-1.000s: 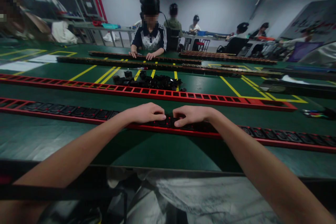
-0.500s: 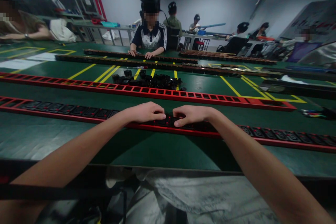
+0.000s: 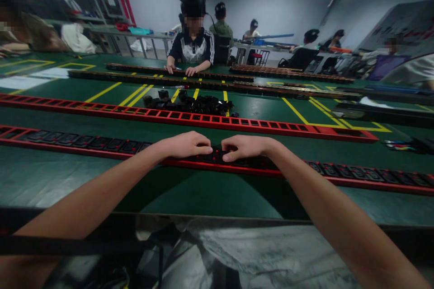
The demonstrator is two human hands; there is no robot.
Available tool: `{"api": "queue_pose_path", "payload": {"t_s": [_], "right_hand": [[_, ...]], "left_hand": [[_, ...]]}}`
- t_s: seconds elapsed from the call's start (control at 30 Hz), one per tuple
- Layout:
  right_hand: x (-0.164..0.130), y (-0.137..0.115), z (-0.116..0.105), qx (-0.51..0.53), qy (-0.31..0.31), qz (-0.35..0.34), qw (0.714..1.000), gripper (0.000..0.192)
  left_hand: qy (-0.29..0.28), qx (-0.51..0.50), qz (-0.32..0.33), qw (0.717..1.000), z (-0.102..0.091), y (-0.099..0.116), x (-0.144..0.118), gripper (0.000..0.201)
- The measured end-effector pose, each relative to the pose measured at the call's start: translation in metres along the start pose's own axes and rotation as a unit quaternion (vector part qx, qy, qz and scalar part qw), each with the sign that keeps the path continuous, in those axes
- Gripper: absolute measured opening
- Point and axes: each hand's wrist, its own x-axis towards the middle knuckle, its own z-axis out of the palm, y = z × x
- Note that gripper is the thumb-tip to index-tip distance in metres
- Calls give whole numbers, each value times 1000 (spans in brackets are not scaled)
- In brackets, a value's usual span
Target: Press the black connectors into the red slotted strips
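A long red rail point(image 3: 251, 170) lies across the green table in front of me, with black socket modules point(image 3: 106, 143) set in a row along it. My left hand point(image 3: 188, 145) rests on the rail's middle, its fingers curled over a module and the thumb pointing inward. Just to its right, my right hand point(image 3: 246, 147) is bent the same way, thumb and fingers closed on a module. Between the two thumbs a small black part with red dots point(image 3: 216, 155) shows. Most of my fingertips are hidden behind the hands.
Beyond lies a second red rail point(image 3: 203, 119) with open slots. A heap of black parts point(image 3: 190, 101) sits behind it. Long dark rails point(image 3: 135, 76) cross the table farther back, where a co-worker point(image 3: 191, 45) has both hands on one. Wires point(image 3: 403, 145) lie at the right.
Both hands keep the same place and grip on the rail. The whole view has shifted very slightly.
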Motion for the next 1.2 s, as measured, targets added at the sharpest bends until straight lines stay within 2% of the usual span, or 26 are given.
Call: {"api": "queue_pose_path", "payload": {"t_s": [0.6,1.2], "right_hand": [[-1,-4,0,-9,1,5,1000,41],[-2,-14,3,-29,21,41,999,46]], "left_hand": [[2,-25,13,1000,0,-2,0,45],[5,-10,1,1000,-1,2,0,41]]}}
